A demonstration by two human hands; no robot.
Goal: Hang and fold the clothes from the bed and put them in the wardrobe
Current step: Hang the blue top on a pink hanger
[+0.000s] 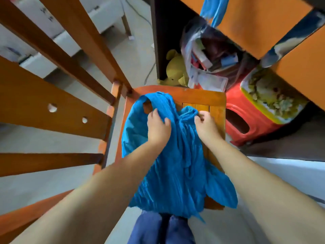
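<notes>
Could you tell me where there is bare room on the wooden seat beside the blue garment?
Only the wooden chair seat's far-right strip, between the crumpled blue garment and red plastic stool, is bare. The right hand crowds it.

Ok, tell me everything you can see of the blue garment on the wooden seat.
The blue garment is bright blue, of thin, finely pleated or crinkled fabric with a slight sheen. It lies crumpled and unfolded on a wooden seat, its lower edge spilling over the near side. A loop like a strap or armhole shows at its far left corner. The left hand grips the fabric near that loop; the right hand pinches a bunched part at the far end. What kind of garment it is cannot be told.
</notes>
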